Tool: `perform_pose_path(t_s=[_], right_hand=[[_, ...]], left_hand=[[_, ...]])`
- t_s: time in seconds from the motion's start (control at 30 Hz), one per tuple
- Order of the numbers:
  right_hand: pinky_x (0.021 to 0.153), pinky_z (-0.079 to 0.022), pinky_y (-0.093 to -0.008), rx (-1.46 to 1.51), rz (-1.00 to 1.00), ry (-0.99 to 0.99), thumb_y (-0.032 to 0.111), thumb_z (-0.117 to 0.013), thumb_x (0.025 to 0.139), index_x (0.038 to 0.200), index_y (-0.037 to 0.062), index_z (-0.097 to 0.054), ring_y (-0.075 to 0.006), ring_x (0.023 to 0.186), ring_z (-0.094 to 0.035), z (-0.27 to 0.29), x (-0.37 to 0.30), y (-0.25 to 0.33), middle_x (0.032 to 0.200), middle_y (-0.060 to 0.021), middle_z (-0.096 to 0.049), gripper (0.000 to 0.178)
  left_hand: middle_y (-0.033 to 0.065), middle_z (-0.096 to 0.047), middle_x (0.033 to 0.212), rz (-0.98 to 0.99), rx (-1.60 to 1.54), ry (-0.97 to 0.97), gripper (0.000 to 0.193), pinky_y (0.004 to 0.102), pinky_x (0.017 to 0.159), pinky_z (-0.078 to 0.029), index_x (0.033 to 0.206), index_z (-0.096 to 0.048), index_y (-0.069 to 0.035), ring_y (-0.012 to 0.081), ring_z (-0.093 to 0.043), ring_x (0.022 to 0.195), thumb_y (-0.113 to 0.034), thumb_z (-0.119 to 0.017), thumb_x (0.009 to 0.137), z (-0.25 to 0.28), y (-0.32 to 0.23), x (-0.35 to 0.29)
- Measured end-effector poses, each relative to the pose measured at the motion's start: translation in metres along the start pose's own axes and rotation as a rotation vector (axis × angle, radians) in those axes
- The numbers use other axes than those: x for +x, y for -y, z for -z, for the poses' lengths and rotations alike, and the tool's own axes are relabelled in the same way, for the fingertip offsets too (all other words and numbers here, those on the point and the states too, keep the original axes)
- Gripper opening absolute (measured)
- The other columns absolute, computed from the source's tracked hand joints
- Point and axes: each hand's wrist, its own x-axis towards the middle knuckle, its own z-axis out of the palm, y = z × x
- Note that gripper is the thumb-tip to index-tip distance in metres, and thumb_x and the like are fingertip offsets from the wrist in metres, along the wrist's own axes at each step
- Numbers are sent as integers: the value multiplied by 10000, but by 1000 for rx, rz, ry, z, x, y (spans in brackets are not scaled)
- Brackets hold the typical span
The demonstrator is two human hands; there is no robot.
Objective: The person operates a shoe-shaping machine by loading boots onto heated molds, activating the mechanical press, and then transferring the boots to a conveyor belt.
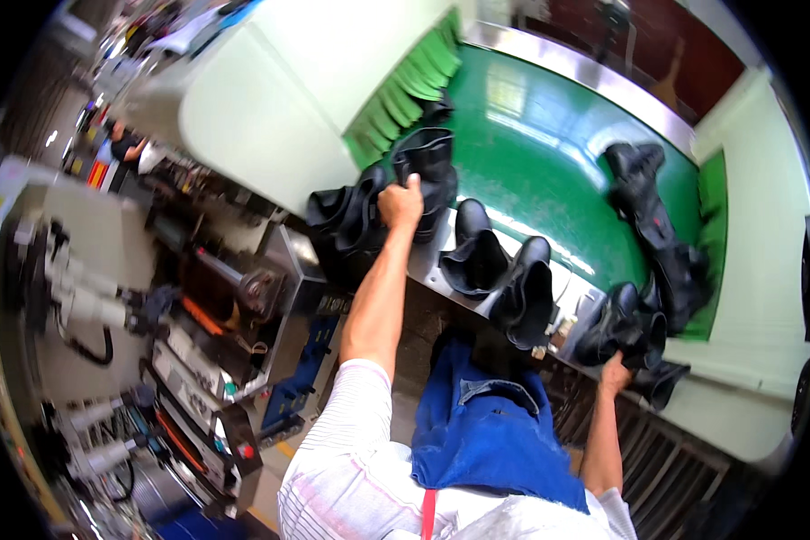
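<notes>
Two hands at the near edge of a green work surface, spread wide, with boots between them. Your left hand, the farther from your body, is clenched with its thumb raised, grasping a tall black boot at the left end of the metal ledge. That boot's long axis runs away from you, its mouth at the far end; the green surface lies to its right and beyond. Another black boot stands just left of the hand. Your right hand, nearer your apron, grasps the near edge of a right-end boot among a close cluster; part of the fingers is hidden, so you cannot tell how firm the hold is. This boot's toe points away, toward the green surface. Between your hands, both free of contact, sit the left-middle boot, nearer your left hand, and the right-middle boot, nearer your right. Their toes point away from you, their mouths toward you.
</notes>
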Motion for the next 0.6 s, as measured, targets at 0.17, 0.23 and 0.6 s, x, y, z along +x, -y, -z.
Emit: perform_pose_path(t_s=[0.17, 0.23, 0.6], right_hand=[[1023, -524, -569, -221, 76, -30, 740, -535, 952, 1190, -122, -729, -512, 1179, -680, 15, 67, 29, 1235, -361, -709, 914], [1030, -521, -577, -239, 220, -36, 750, -505, 967, 1187, -128, -730, -512, 1179, -680, 18, 88, 46, 1235, -365, -705, 932], [1067, -527, -542, -345, 429, 108, 667, -529, 1025, 1269, -99, -722, -461, 1197, -692, 63, 147, 196, 1296, -327, -705, 826]], left_hand=[[300, -715, 829, -26, -511, -176, 495, 550, 718, -544, 864, -768, 29, 514, -710, 838, -453, -717, 966, 129, -3, -55], [197, -754, 814, 27, -660, -265, 440, 469, 743, -546, 948, -768, 33, 329, -740, 786, -404, -746, 986, 198, 33, -94], [155, -702, 1345, 216, -1157, -1091, 477, 467, 1046, -585, 1371, -629, 41, 295, -703, 1185, -200, -789, 993, 576, 188, -364]])
